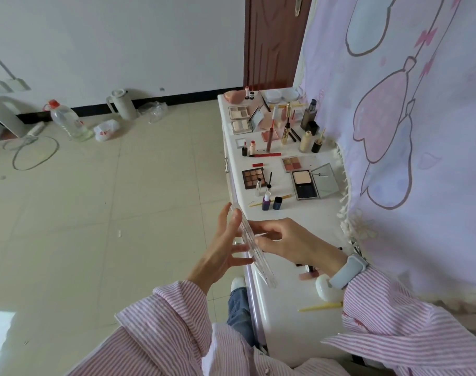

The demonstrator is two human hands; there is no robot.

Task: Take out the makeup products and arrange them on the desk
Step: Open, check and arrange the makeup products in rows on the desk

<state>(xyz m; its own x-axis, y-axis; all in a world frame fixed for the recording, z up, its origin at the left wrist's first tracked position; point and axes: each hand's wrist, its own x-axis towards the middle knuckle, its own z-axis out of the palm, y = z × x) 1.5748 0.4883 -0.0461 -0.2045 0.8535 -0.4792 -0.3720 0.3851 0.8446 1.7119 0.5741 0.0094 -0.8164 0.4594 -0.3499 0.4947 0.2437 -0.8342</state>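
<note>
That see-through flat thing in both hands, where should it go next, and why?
Probably set it down on the bare patch of desk in front of the hands. The clear case is held on edge between the left hand and right hand, above the desk's near edge, while the other makeup already lies arranged farther along.

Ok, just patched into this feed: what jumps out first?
Both hands hold a clear ribbed case on edge over the desk's near end: left hand flat against it, right hand pinching it. Beyond, open palettes and bottles crowd the desk, a mirrored powder compact nearest. A cartoon-print curtain fills the right.
</note>
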